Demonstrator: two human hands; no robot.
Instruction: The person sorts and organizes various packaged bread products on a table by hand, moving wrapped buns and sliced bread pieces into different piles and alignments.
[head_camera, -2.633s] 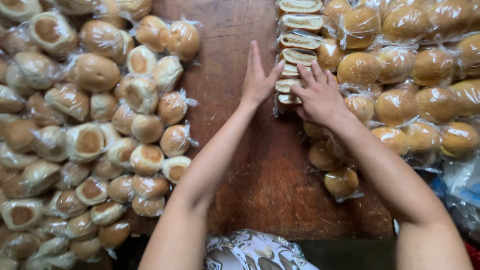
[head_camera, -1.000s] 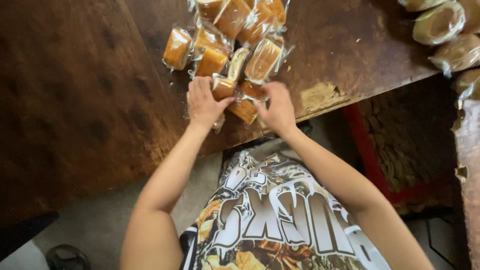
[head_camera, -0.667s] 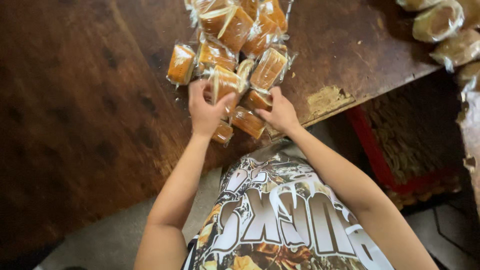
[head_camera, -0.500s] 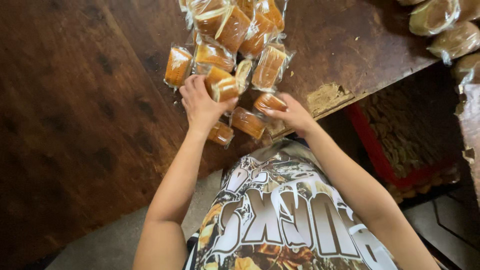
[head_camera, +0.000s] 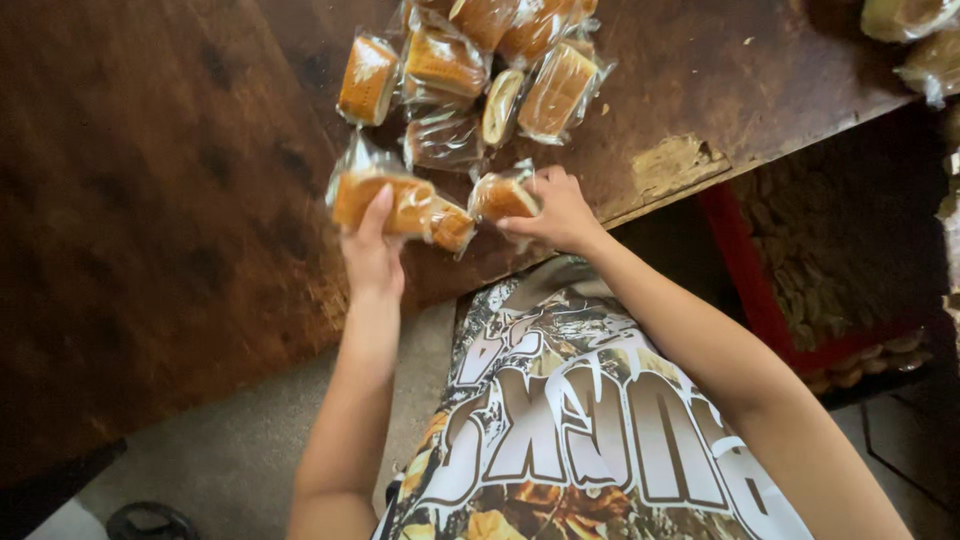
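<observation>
At the tabletop (head_camera: 150, 200) edge, the left hand (head_camera: 372, 255) grips two wrapped cakes (head_camera: 395, 203); the right hand (head_camera: 560, 210) pinches another wrapped cake (head_camera: 500, 197). Most of the cake pile (head_camera: 480, 70) lies ungathered just beyond.

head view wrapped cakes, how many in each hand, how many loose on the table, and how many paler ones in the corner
golden wrapped cakes in left hand: 2
single wrapped cake in right hand: 1
loose wrapped cakes piled on the wooden table: at least 7; the frame cuts off the pile
paler wrapped buns, far right corner: 2
total: at least 12
</observation>
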